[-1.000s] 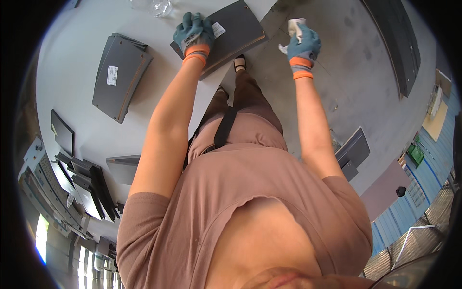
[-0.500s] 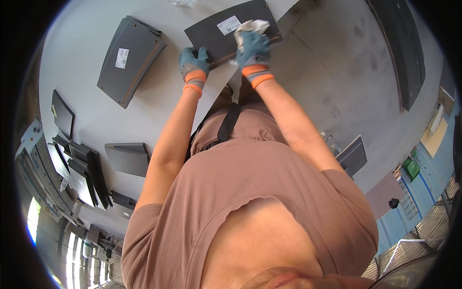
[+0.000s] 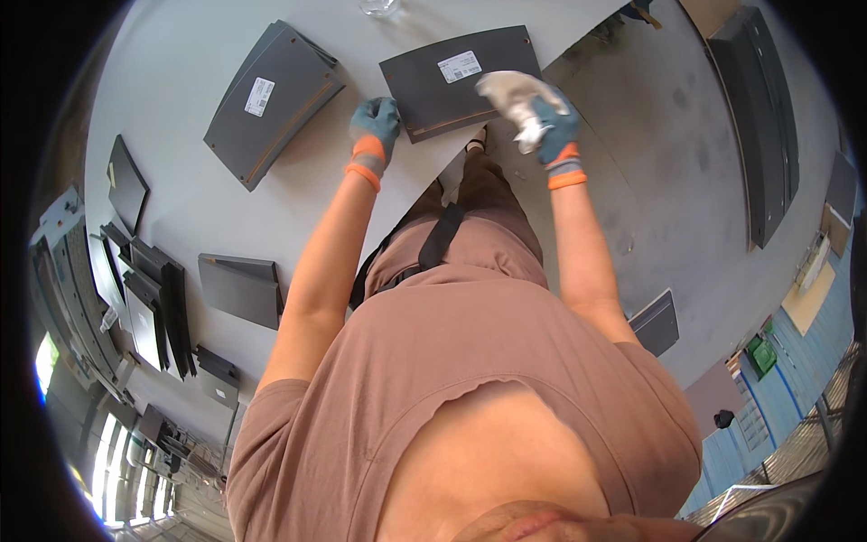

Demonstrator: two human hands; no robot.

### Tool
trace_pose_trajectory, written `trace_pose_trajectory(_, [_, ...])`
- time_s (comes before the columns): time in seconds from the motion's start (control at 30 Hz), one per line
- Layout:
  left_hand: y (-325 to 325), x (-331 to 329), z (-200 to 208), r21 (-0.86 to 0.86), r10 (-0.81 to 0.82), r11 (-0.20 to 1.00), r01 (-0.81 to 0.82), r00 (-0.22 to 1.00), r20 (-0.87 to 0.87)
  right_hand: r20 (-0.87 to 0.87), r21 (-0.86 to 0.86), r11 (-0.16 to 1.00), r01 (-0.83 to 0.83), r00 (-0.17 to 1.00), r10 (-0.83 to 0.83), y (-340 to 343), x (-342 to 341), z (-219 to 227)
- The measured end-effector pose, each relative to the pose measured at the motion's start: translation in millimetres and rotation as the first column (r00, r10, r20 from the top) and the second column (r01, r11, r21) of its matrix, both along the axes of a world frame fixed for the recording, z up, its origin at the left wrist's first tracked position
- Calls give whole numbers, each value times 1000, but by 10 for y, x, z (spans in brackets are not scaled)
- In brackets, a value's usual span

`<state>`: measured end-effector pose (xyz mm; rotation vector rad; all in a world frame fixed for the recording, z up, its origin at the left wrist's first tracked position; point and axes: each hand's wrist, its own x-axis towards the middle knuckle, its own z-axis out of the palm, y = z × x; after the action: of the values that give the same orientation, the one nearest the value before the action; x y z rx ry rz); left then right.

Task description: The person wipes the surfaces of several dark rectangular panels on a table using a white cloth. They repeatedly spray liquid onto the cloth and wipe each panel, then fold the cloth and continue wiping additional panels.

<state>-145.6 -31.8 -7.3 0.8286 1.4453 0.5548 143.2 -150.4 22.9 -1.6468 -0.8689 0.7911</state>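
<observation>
A dark grey curved panel (image 3: 442, 99) with a white label and a brownish lower edge lies at the table's edge in front of me. My left hand (image 3: 374, 125), in a blue-grey glove with an orange cuff, is beside the panel's left edge. Its fingers are curled in, and nothing shows in them. A crumpled whitish cloth (image 3: 517, 98) is gripped in my gloved right hand (image 3: 555, 131). That hand is just off the panel's lower right corner, over the floor, and slightly blurred. To the left lies a stack of similar labelled panels (image 3: 289, 113).
The pale table (image 3: 172, 99) also bears a clear glass (image 3: 377, 7) at the back, a thin dark panel (image 3: 129, 185), a pile of dark pieces (image 3: 153, 298) and more grey panels (image 3: 239, 289) at left. Long dark panels (image 3: 763, 126) stand far right.
My right hand has moved with the cloth off the panel to the right. The left hand has drawn slightly away from the panel's edge, its fingers now curled. The view has shifted.
</observation>
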Motion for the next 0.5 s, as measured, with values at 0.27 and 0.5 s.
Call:
trace_pose_trajectory(0.27, [-219, 475, 360, 148, -187, 918, 367, 733, -654, -591, -378, 842, -385, 801, 101, 208, 798, -158])
trace_pose_trajectory(0.5, [-389, 77, 414, -23, -44, 999, 41, 985, -166, 67, -151, 844, -515, 846, 528, -56, 514, 294])
